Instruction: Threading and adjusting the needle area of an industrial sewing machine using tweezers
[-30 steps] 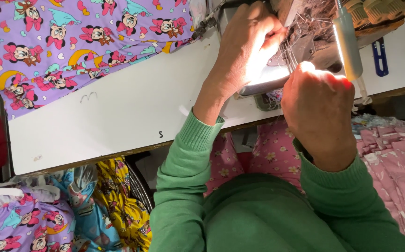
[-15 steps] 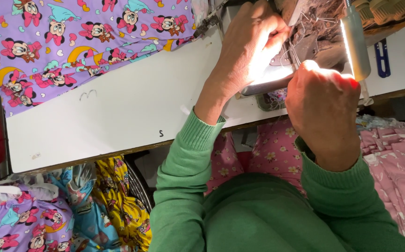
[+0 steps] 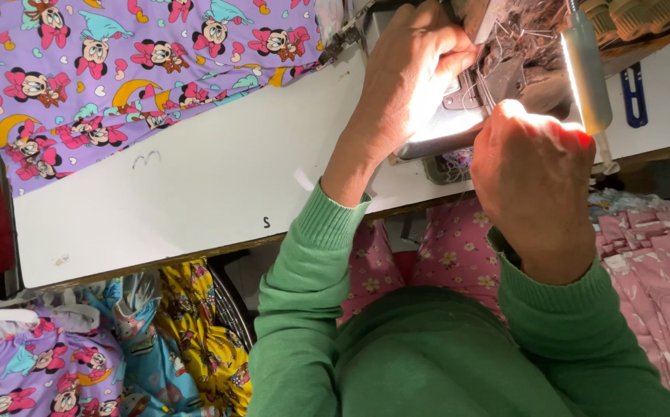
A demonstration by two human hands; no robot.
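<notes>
Both hands up at the sewing machine (image 3: 466,116) under its bright lamp. Left hand (image 3: 408,77) curled over the lit metal plate, fingers bent down onto it, can't tell if anything's pinched. Right hand (image 3: 532,170) closed in a loose fist just beside the threads (image 3: 497,73), grip hidden. Purple cartoon-print fabric (image 3: 119,77) lying far left on the white worktop (image 3: 196,193). Pink floral fabric (image 3: 659,247) piled off to the right, below the edge.

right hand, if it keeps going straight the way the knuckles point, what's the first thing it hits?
Probably the lit metal plate of the sewing machine, with thread strands just above it. The right hand points up-frame at it; depth is unclear, and the fingertips may already touch it.
</notes>
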